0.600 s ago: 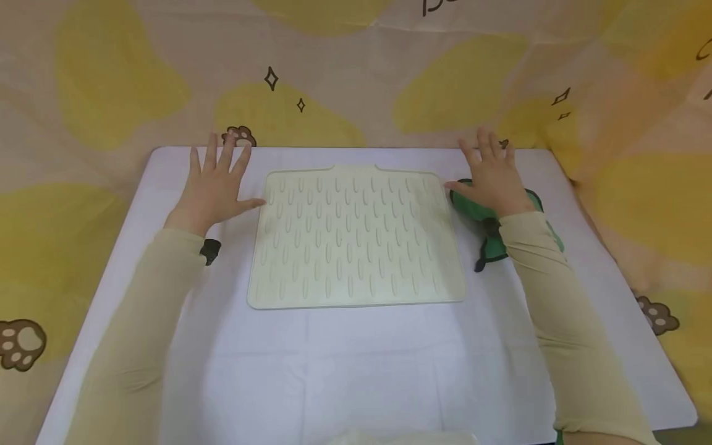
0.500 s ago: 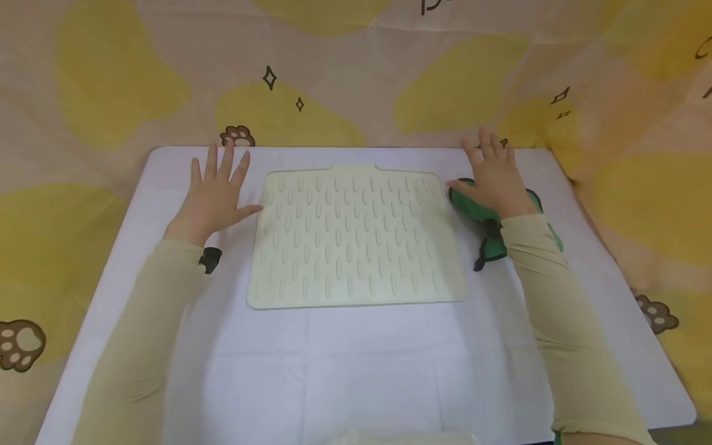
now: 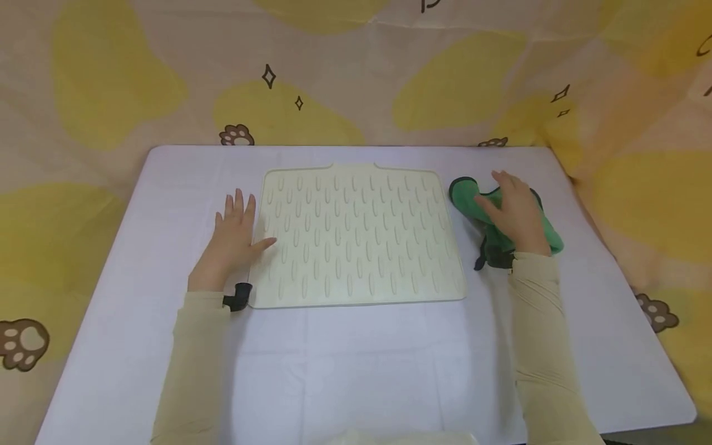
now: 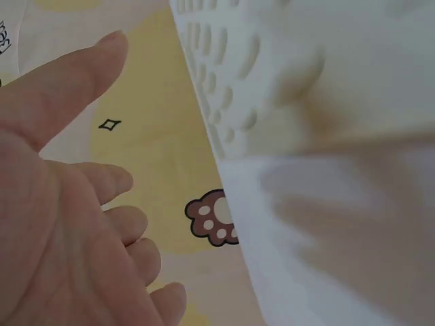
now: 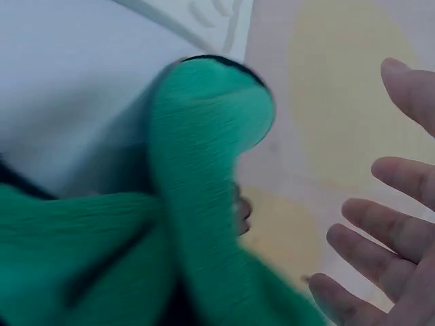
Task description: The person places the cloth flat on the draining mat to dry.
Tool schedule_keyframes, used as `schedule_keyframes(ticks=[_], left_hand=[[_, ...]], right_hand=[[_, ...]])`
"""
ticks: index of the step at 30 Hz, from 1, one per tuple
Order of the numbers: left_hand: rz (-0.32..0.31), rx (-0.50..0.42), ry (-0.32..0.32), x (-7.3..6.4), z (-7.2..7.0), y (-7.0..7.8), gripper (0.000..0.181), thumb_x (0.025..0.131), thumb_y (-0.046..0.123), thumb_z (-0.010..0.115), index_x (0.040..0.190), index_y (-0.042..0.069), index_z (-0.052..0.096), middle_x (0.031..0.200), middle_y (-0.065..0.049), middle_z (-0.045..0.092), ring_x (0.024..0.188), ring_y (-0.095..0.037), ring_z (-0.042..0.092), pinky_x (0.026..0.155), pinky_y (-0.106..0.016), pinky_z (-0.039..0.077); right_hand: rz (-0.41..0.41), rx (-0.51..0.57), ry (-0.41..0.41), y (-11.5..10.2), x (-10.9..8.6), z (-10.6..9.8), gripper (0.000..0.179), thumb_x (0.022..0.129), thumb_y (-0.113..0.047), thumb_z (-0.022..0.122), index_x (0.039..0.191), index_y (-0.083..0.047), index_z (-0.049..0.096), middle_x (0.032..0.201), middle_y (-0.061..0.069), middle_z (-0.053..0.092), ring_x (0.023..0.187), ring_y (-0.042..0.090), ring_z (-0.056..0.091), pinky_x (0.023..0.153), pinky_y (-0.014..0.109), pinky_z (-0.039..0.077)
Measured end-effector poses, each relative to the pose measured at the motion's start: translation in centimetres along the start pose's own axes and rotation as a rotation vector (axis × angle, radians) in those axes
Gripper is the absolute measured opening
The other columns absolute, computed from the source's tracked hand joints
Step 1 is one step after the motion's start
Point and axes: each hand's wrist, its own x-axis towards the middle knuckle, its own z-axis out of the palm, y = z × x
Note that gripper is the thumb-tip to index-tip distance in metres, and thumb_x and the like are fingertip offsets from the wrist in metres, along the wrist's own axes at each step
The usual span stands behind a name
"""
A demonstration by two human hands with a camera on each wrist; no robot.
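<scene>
A pale cream mat (image 3: 356, 235) with rows of raised oval ridges lies flat on the white table. At its left edge my left hand (image 3: 230, 244) is held with fingers spread, the thumb overlapping the mat in the head view. The left wrist view shows this palm (image 4: 75, 251) holding nothing, a shadow falling on mat and table. My right hand (image 3: 517, 213) hovers over a crumpled green cloth (image 3: 473, 201) with black edging, right of the mat. In the right wrist view, its loosely bent fingers (image 5: 380, 238) stand apart from the cloth.
The white tabletop (image 3: 356, 364) extends around the mat toward the front. A curtain (image 3: 356, 74) with yellow patches and paw prints hangs behind the table. Something pale (image 3: 406, 438) shows at the bottom edge of the head view.
Both hands have drawn back from the table's far edge. The left has also shifted right to the mat's side, and the right has moved back and slightly right over the green cloth.
</scene>
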Motion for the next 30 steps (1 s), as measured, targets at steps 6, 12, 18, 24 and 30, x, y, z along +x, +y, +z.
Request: schedule_keyframes(ticks=[6, 12, 18, 24, 30], left_hand=[[-0.020, -0.051, -0.112, -0.4, 1.9, 0.3, 0.091, 0.095, 0.035, 0.055, 0.144, -0.012, -0.005, 0.150, -0.028, -0.017, 0.138, -0.041, -0.015, 0.109, -0.059, 0.000], [-0.040, -0.179, -0.203, -1.1, 3.0, -0.1, 0.085, 0.098, 0.033, 0.049, 0.143, -0.011, -0.008, 0.150, -0.024, -0.021, 0.139, -0.038, -0.016, 0.109, -0.057, -0.001], [0.004, -0.258, -0.191, -1.3, 3.9, -0.4, 0.082, 0.098, 0.030, 0.049, 0.144, -0.010, -0.006, 0.151, -0.021, -0.021, 0.140, -0.034, -0.015, 0.110, -0.055, -0.004], [0.027, -0.246, -0.159, -1.5, 4.4, -0.5, 0.080, 0.098, 0.029, 0.051, 0.144, -0.013, 0.000, 0.152, -0.023, -0.017, 0.141, -0.036, -0.011, 0.110, -0.056, -0.003], [0.025, -0.226, -0.146, -1.7, 4.2, -0.8, 0.080, 0.098, 0.029, 0.050, 0.145, -0.012, 0.000, 0.153, -0.021, -0.017, 0.141, -0.034, -0.011, 0.110, -0.055, -0.003]], right_hand=[[0.052, 0.090, 0.110, 1.4, -2.3, 1.3, 0.055, 0.091, -0.022, 0.064, 0.130, 0.012, 0.045, 0.131, 0.033, 0.045, 0.125, 0.048, 0.036, 0.106, 0.054, 0.025], [0.146, 0.123, 0.197, 2.1, -4.3, 2.1, 0.051, 0.087, -0.018, 0.068, 0.126, 0.011, 0.051, 0.127, 0.031, 0.050, 0.122, 0.047, 0.040, 0.106, 0.052, 0.026], [0.300, 0.165, 0.281, 2.8, -6.0, 3.2, 0.054, 0.082, -0.010, 0.072, 0.129, 0.006, 0.051, 0.129, 0.028, 0.050, 0.125, 0.043, 0.038, 0.109, 0.048, 0.023], [0.472, 0.235, 0.498, 3.5, -7.4, 5.4, 0.050, 0.081, -0.006, 0.071, 0.125, 0.008, 0.053, 0.125, 0.027, 0.050, 0.123, 0.040, 0.039, 0.108, 0.041, 0.025], [0.462, 0.201, 0.665, 4.1, -7.6, 6.2, 0.027, 0.080, -0.003, 0.070, 0.099, 0.014, 0.061, 0.104, 0.028, 0.056, 0.108, 0.041, 0.046, 0.098, 0.045, 0.032]])
